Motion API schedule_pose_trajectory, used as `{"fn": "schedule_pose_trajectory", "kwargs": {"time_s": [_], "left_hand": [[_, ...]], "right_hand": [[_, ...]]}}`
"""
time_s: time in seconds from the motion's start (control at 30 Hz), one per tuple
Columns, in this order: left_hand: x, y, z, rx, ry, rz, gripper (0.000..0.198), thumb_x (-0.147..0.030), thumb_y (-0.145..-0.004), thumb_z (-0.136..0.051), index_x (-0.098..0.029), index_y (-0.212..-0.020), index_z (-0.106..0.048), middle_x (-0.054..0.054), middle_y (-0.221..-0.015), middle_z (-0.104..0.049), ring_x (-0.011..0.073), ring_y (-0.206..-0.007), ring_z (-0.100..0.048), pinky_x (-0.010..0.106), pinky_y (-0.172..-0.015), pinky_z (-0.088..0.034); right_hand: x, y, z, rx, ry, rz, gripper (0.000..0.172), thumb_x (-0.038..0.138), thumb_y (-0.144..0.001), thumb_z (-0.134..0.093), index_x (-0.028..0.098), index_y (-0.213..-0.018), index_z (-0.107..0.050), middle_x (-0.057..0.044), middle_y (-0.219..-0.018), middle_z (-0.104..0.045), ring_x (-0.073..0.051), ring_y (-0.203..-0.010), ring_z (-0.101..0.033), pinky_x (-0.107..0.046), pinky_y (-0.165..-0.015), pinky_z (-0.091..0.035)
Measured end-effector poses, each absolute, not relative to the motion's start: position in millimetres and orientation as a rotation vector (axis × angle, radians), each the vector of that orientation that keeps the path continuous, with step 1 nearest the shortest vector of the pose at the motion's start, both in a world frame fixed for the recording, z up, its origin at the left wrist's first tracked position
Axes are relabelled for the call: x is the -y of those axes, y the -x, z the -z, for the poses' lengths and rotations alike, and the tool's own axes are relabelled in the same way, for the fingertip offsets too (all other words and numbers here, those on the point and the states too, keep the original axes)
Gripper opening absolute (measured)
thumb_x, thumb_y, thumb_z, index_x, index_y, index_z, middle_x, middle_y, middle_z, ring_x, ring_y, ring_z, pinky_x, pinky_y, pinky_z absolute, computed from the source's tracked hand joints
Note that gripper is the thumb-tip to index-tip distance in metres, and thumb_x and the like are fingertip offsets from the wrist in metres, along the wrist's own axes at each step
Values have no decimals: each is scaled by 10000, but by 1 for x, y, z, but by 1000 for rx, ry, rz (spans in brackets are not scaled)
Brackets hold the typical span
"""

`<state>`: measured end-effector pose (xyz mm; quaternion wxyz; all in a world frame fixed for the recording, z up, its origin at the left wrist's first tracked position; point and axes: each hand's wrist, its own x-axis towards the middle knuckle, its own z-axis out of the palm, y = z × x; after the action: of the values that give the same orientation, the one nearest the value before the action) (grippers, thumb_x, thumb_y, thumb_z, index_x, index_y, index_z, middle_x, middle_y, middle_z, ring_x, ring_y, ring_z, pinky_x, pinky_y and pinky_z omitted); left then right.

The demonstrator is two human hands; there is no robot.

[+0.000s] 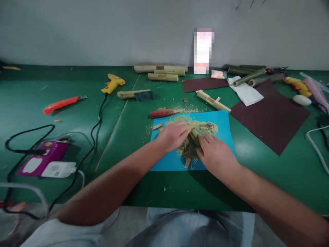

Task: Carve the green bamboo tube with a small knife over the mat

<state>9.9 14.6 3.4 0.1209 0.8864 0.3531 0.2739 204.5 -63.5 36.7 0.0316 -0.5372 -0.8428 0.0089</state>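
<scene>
A short bamboo tube [194, 136] is held at a slant between my two hands, over a blue sheet [223, 123]. My right hand [217, 151] is closed round its near right side, thumb below. At its far left end, the fingers of my left hand [174, 135] are bent together against it; their tips are partly hidden. Beneath lie yellowish shavings [212, 128] and bamboo chips [187, 162]. Just beyond the sheet's far left edge lies a red-handled chisel-like tool [163, 113].
Cut bamboo tubes [163, 77] lie along the wall, one notched piece [213, 101] nearer. To the left are a yellow glue gun [113, 84], a red cutter knife [64, 104] and a purple power strip [46, 157] with cords. Dark brown sheets [275, 120] lie right.
</scene>
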Motion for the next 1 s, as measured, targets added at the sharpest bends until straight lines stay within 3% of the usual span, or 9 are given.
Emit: {"fn": "schedule_pose_trajectory", "kwargs": {"time_s": [0.13,0.33,0.5,0.6,1.0], "left_hand": [[-20,-5,0,-1138,-2551,-916,286,-287,-1018,-485,-168,-1131,-719,72,-938,-721,186,-875,-685,296,-770,-553],[-16,-4,-2,-1077,-2606,-885,302,-291,-1032,-458,-166,-1154,-705,83,-995,-724,194,-941,-687,298,-806,-557],[-12,-7,-4,-992,-2661,-754,344,-288,-1046,-413,-145,-1190,-690,88,-976,-724,194,-900,-692,307,-779,-564],[-11,-9,-3,-1054,-2616,-848,331,-294,-1040,-427,-152,-1150,-704,91,-984,-727,204,-921,-693,326,-805,-568],[-5,-13,-7,-993,-2624,-667,337,-307,-1050,-409,-158,-1151,-693,88,-974,-725,221,-889,-704,325,-750,-574]], "right_hand": [[63,-204,-37,2607,1627,-27,320,188,-962,-484,76,-1195,-673,-147,-1014,-712,-246,-893,-646,-351,-735,-491],[64,-204,-37,2597,1659,-76,321,177,-957,-492,86,-1210,-668,-142,-1035,-713,-245,-901,-651,-346,-739,-494],[63,-205,-37,2585,1655,-112,287,196,-955,-493,104,-1144,-688,-142,-1033,-707,-249,-901,-647,-356,-741,-499],[62,-205,-36,2573,1653,-105,303,196,-959,-487,93,-1173,-674,-142,-1029,-705,-252,-901,-646,-361,-742,-498],[63,-206,-34,2563,1619,-73,315,163,-944,-491,85,-1189,-672,-138,-989,-709,-246,-891,-646,-352,-741,-502]]}}
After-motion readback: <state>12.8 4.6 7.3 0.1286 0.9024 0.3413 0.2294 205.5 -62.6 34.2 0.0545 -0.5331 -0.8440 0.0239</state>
